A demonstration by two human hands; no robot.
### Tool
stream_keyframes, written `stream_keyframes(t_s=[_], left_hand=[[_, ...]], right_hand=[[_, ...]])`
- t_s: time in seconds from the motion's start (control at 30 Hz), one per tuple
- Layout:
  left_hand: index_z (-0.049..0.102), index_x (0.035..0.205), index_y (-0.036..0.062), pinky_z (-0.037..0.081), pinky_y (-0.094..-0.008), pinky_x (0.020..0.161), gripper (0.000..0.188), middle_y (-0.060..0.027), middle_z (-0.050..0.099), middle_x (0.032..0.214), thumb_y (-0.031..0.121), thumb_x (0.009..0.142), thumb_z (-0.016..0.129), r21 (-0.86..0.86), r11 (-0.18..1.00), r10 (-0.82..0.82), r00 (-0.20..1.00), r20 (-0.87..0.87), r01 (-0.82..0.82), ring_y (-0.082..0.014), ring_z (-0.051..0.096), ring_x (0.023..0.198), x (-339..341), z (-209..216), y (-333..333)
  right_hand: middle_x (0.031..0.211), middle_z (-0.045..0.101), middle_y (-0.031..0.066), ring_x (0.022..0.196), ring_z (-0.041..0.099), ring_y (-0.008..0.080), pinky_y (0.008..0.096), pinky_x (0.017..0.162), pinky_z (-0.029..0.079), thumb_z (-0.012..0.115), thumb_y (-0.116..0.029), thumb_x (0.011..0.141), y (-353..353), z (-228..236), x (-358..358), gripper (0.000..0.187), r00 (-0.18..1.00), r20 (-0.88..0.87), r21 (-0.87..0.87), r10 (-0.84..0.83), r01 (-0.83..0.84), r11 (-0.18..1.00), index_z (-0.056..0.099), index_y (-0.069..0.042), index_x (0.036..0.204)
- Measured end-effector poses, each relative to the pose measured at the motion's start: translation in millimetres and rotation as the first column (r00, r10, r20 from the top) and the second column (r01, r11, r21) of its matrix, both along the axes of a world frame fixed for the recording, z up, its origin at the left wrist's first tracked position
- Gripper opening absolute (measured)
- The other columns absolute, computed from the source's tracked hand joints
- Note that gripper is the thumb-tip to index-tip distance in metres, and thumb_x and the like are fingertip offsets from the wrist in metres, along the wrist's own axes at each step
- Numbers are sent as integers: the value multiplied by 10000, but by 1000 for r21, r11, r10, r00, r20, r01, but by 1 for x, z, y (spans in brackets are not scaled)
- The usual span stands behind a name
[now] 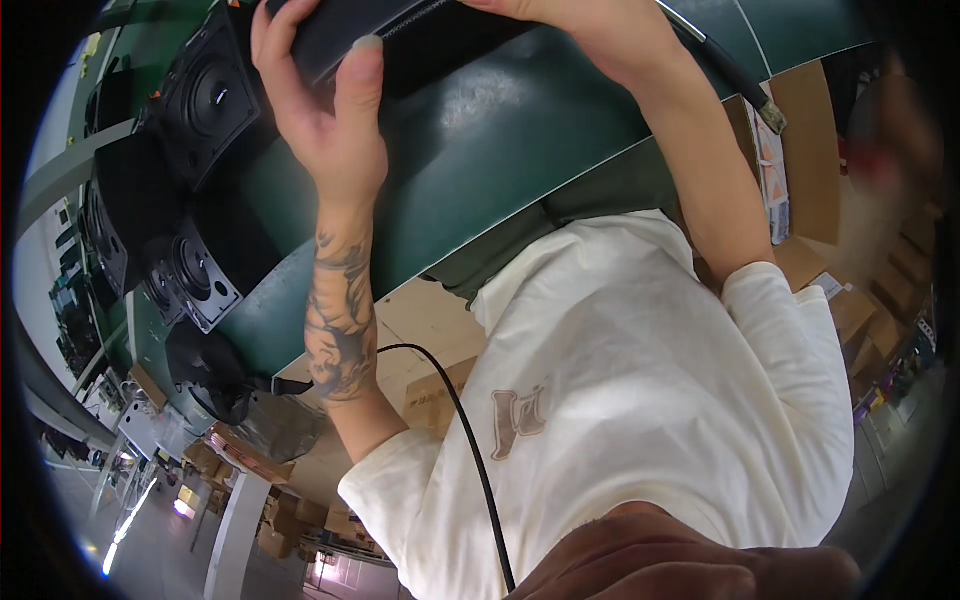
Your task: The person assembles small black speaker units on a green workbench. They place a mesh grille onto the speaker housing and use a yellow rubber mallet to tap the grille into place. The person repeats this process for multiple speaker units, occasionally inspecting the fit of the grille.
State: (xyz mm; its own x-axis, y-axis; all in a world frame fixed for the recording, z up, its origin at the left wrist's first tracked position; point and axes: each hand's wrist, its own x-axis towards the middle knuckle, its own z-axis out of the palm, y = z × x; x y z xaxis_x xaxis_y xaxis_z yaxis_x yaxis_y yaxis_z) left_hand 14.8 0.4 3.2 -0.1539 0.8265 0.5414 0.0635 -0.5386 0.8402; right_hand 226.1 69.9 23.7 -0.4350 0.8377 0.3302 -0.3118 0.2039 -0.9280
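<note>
My left hand (325,115) grips the black box-shaped cabinet (365,20), probably stiff and heavy, best held by both ends; my right hand (570,14), I cannot tell.

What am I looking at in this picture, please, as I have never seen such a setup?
There is no machine here: a person works with two bare hands. A fisheye camera on the head looks down, so straight edges bend and the person's white shirt fills the lower middle. The left hand holds a dark box at the upper edge; the right hand is partly cut off, so its grip is unclear. Beneath is a green table, with black speakers at the left and a brush-like tool at upper right.
</note>
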Motion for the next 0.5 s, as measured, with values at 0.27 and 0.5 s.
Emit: stream_keyframes(t_s=[0.27,0.5], left_hand=[[593,1329,-10,431,-334,1095,414,-114,617,1334,284,1042,643,-145,956,236,961,-141,-256,-194,578,1216,4,22,-7],[628,1302,23,438,-262,960,397,-26,628,1159,332,1056,600,-397,883,259,965,-35,-251,-101,561,1043,1,37,-29]], right_hand=[[1151,607,99,1043,592,154,274,940,486,809,-295,923,-17,23,-17,621,952,225,0,-209,214,977,500,-38,1396],[1301,558,181,1183,581,255,356,1047,455,720,-268,981,-8,14,-4,576,902,300,356,-310,196,914,485,0,1433]])
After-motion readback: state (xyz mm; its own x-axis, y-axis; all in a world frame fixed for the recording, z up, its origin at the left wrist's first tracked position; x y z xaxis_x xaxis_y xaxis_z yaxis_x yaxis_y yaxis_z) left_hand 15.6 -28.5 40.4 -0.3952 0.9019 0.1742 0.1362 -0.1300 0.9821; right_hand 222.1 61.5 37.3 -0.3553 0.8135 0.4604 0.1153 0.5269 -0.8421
